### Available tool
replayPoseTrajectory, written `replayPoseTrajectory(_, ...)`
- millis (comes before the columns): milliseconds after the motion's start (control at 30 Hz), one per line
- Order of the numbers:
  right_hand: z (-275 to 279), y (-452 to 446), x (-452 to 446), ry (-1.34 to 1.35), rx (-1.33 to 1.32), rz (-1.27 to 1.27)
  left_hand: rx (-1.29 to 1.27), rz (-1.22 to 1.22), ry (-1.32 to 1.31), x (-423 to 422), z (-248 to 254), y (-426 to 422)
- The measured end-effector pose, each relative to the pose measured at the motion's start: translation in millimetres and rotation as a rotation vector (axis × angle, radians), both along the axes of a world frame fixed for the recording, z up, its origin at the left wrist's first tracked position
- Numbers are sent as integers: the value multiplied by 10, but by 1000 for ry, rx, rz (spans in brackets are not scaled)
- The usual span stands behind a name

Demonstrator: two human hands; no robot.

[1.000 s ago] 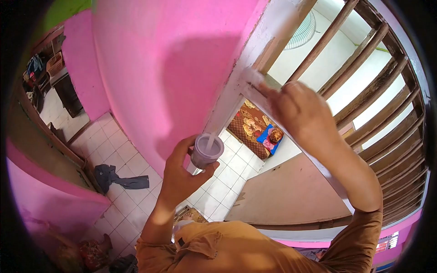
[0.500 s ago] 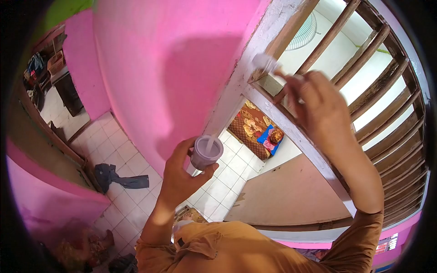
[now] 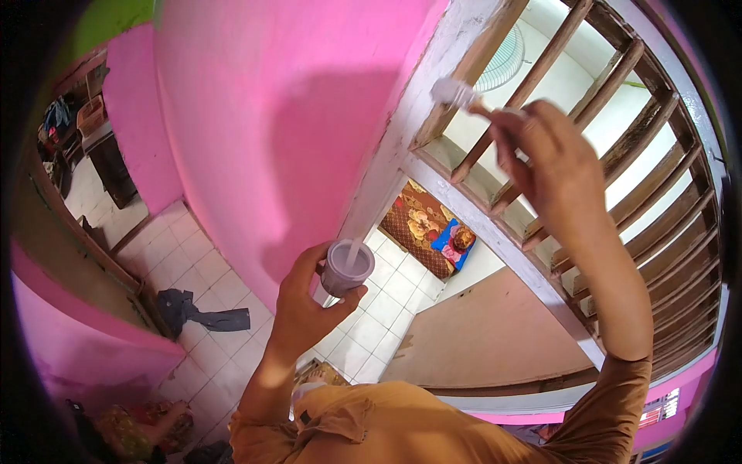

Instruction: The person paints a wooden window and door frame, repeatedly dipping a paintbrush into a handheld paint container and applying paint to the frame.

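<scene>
My left hand (image 3: pixel 301 309) is wrapped round a small clear cup (image 3: pixel 348 283) with pale greyish-lilac paint in it. A thin pale stick (image 3: pixel 353 252) stands tilted inside the cup. Up at the right, my raised right hand (image 3: pixel 553 158) grips the handle of a paintbrush (image 3: pixel 454 93). The paint-coated bristles lie over the edge of the pale painted wooden post (image 3: pixel 413 108), beside the barred opening; whether they touch it I cannot tell. Brown wooden bars (image 3: pixel 533 85) run behind my right hand.
A pink wall (image 3: pixel 224 116) rises left of the post. Below, dark trousers (image 3: pixel 205 313) lie on the white tiled floor (image 3: pixel 224 352). Through the frame show a patterned brown mat (image 3: pixel 413 224) and a blue pillow (image 3: pixel 452 246). A fan (image 3: pixel 502 62) hangs beyond the bars. Another person (image 3: pixel 135 429) sits at lower left.
My right hand has shifted the brush a little upward along the post. My left hand keeps the cup at nearly the same place. The person at lower left has moved an arm.
</scene>
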State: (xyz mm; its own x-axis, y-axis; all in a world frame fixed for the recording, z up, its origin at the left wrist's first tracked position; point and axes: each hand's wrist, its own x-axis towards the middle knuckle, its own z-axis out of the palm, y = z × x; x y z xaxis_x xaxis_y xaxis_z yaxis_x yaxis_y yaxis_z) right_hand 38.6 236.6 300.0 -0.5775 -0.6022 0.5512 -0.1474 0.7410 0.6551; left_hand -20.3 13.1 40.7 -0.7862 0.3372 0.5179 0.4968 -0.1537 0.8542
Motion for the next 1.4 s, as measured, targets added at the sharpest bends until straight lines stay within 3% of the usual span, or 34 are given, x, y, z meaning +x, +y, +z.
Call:
replayPoseTrajectory(300, 752, 62, 47, 302, -50, 35, -29, 6, 8, 34, 1, 8)
replayPoseTrajectory(467, 665, 93, -53, 275, 10, 12, -33, 0, -4, 36, 8, -2)
replayPoseTrajectory(700, 151, -28, -46, 36, 5, 47, -13, -5, 1, 22, -46, -8)
replayPoseTrajectory(833, 271, -8, -75, 26, 9, 37, -36, 2, -8, 30, -36, -13)
replayPoseTrajectory(1100, 1149, 72, -101, 282, 16, 44, -17, 11, 25, 46, -8, 3)
replayPoseTrajectory(1233, 1223, -125, -157, 433, -2, -31, -20, 3, 3, 55, 2, -5)
replayPoseTrajectory(1333, 1140, -23, -211, 305, -11, 139, -18, -5, -6, 61, -11, -4)
replayPoseTrajectory(1400, 1057, 10, -168, 223, 93, 38, -19, -5, -11, 61, -10, -12)
